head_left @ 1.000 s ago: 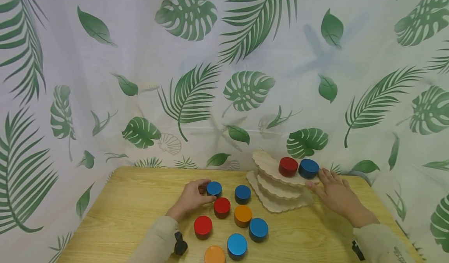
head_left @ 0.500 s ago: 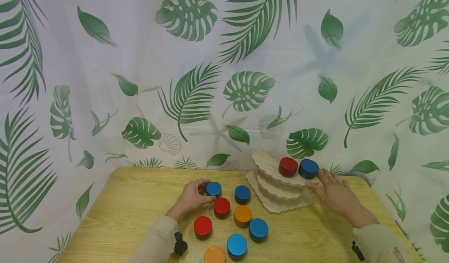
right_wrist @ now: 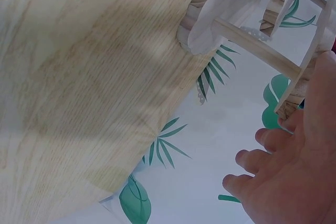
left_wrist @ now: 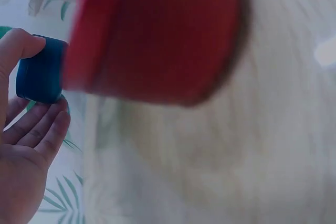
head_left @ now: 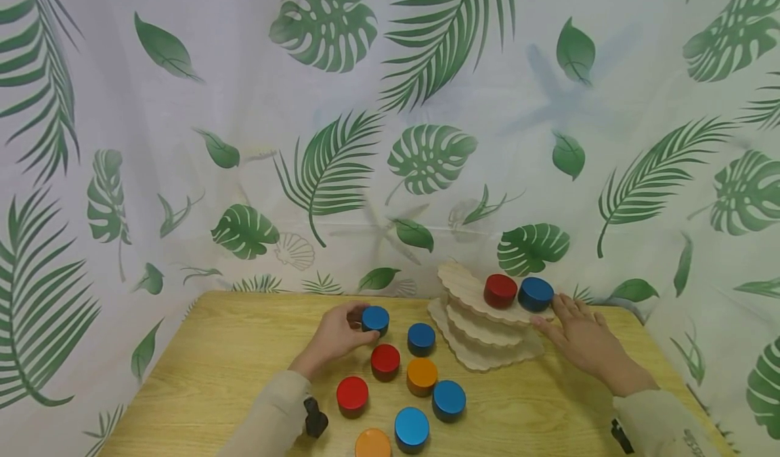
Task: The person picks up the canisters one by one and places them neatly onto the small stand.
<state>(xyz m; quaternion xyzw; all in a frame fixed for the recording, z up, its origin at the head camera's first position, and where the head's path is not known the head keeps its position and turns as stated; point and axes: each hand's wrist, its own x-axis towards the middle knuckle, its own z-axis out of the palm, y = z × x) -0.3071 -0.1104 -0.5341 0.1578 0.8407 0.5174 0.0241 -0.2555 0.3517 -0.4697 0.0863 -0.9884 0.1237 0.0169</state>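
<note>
My left hand (head_left: 334, 335) pinches a small blue round tin (head_left: 375, 320) between thumb and fingers, near the back of the table. In the left wrist view the thumb lies on one side of this blue tin (left_wrist: 43, 72), with fingers at the other. A red tin (left_wrist: 157, 38) looms large in front of that camera. On the right, my right hand (head_left: 588, 342) rests with extended fingers at the edge of a scalloped wooden tiered stand (head_left: 466, 286). A red tin (head_left: 500, 292) and a blue tin (head_left: 536, 295) sit side by side on its top tier.
Several more tins stand on the wooden table (head_left: 231, 349): a blue one (head_left: 422, 338), a red one (head_left: 386, 362), an orange one (head_left: 422, 376) and others toward the front. A leaf-printed curtain (head_left: 353, 91) hangs right behind the table's back edge.
My left hand has moved slightly back and right with the blue tin, which now stands a little farther from the red tin in front. The right hand stays put.
</note>
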